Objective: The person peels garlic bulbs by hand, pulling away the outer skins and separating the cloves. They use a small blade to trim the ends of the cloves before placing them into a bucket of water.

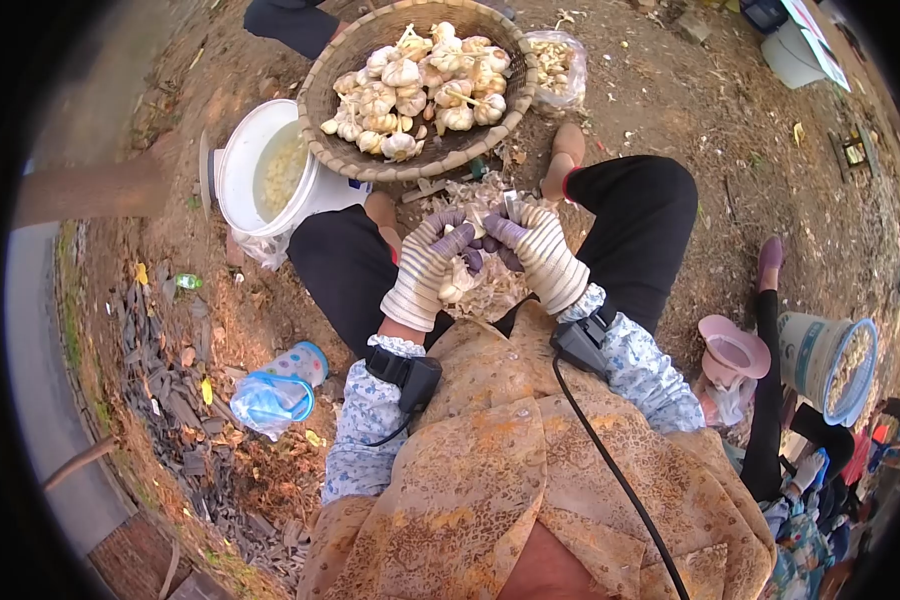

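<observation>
My left hand [422, 275], in a striped glove with purple fingertips, is closed on a pale garlic clove [478, 226] between my knees. Facing it, my gloved right hand [545, 255] meets the clove with its fingertips. A small knife [511, 204], its metal blade pointing up, juts from the right fingers; its handle is hidden. Garlic skins [490, 293] lie below and around both hands. Just beyond them stands a round woven basket [322, 128] with many whole garlic bulbs [410, 85].
Left of the basket is a white bucket [232, 175] with peeled cloves in cloudy liquid. A plastic bag of cloves [560, 65] sits right of the basket. A blue-lined bin [305, 362] stands at my left. To my right are a pink hat [735, 348], a large tub [805, 350] and another person's leg [765, 400].
</observation>
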### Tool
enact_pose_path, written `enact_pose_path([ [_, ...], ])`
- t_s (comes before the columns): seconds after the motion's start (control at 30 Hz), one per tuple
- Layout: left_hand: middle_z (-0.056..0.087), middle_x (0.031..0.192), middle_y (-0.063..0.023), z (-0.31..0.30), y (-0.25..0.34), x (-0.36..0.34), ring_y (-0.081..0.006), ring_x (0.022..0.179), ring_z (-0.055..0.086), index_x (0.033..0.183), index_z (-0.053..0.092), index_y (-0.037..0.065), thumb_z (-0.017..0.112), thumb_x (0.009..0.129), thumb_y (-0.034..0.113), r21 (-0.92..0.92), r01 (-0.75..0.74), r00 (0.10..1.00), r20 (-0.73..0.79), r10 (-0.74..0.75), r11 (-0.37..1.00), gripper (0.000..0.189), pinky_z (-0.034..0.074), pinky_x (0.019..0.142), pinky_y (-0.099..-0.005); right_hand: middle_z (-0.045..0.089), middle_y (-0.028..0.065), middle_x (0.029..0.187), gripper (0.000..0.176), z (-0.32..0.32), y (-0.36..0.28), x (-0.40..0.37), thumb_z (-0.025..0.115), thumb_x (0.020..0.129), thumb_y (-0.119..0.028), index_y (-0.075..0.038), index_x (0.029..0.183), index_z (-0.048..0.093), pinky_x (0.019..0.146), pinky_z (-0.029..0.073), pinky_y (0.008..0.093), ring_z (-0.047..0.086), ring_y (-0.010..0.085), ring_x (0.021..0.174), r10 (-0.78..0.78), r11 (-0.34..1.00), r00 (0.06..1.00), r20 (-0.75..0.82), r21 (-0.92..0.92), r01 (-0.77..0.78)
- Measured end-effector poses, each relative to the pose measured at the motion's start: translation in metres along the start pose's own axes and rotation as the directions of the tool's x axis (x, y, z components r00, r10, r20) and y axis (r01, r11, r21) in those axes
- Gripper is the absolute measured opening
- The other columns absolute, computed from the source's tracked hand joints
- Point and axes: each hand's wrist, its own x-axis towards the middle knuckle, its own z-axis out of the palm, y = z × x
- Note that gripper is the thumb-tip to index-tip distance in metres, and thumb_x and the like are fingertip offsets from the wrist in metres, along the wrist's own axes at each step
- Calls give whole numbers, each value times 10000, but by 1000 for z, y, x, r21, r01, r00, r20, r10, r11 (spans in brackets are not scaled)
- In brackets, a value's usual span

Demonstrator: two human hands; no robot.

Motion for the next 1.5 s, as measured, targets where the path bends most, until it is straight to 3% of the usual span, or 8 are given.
enact_pose_path([
  [0.57, 671, 868, -72, 2, 2, 1, -120, 663, 612, 1121, 627, -3, 681, 901, 133, -231, 49, 985, 170, -10, 972, 265, 513, 563, -246, 594, 15, 660, 138, -9, -7, -6, 638, 890, -152, -17, 919, 644, 390, 279, 189, 406, 48, 411, 137, 906, 967, 213, 368, -209],
  [0.87, 667, 843, -38, 5, 5, -5, -113, 650, 608, 996, 659, 11, 678, 911, 222, 120, -3, 1000, -13, 4, 993, 228, 517, 568, -249, 620, 39, 683, 150, -7, -1, -6, 658, 870, -156, -11, 905, 640, 391, 268, 198, 389, 51, 398, 74, 990, 988, 135, 112, -89],
  [0.93, 650, 796, -26, 6, 11, -8, -115, 631, 602, 998, 659, 10, 665, 920, 248, -349, 160, 984, -17, -177, 923, 251, 510, 540, -252, 617, 46, 672, 147, -7, -4, -11, 669, 856, -155, -16, 889, 638, 392, 270, 203, 382, 51, 400, 100, 941, 984, 145, 307, -141],
  [1.13, 588, 817, -36, -14, 9, -4, -127, 659, 571, 1187, 575, -23, 636, 938, 264, -445, 215, 976, 139, -170, 869, 385, 522, 598, -249, 643, 75, 719, 136, -53, 38, 19, 687, 827, -130, -19, 895, 647, 406, 294, 239, 383, 62, 416, 104, 898, 977, 186, 405, -173],
  [1.2, 602, 832, -39, -16, 10, -2, -121, 664, 573, 1196, 580, -29, 639, 934, 242, -476, 263, 963, 180, -200, 839, 382, 518, 591, -248, 640, 40, 735, 157, -62, 63, 41, 711, 829, -142, -47, 939, 652, 434, 333, 218, 404, 42, 461, -415, 627, 901, 129, -676, 386],
  [1.27, 612, 854, -43, -14, 11, -3, -114, 675, 577, 1195, 588, -31, 640, 932, 229, -421, 230, 973, 110, -202, 878, 374, 515, 591, -241, 654, 31, 762, 204, -68, 73, 44, 722, 850, -180, -34, 978, 661, 430, 311, 209, 404, 36, 467, -415, 676, 906, 84, -638, 369],
  [1.33, 622, 875, -48, -9, 15, -6, -108, 687, 580, 1194, 595, -33, 640, 930, 216, -364, 198, 980, 38, -198, 910, 366, 512, 590, -235, 643, 10, 745, 200, -24, 2, 4, 710, 870, -212, -40, 961, 666, 423, 282, 200, 404, 32, 467, 121, 984, 992, -47, -125, -126],
  [1.5, 652, 886, -59, -3, 8, -8, -90, 655, 584, 1215, 608, -33, 629, 930, 152, 101, -27, 999, 48, 23, 995, 341, 487, 575, -213, 631, 19, 704, 197, -8, -6, 9, 738, 830, -215, -44, 903, 675, 403, 302, 205, 441, 49, 465, 87, 996, 993, 74, -11, -87],
])
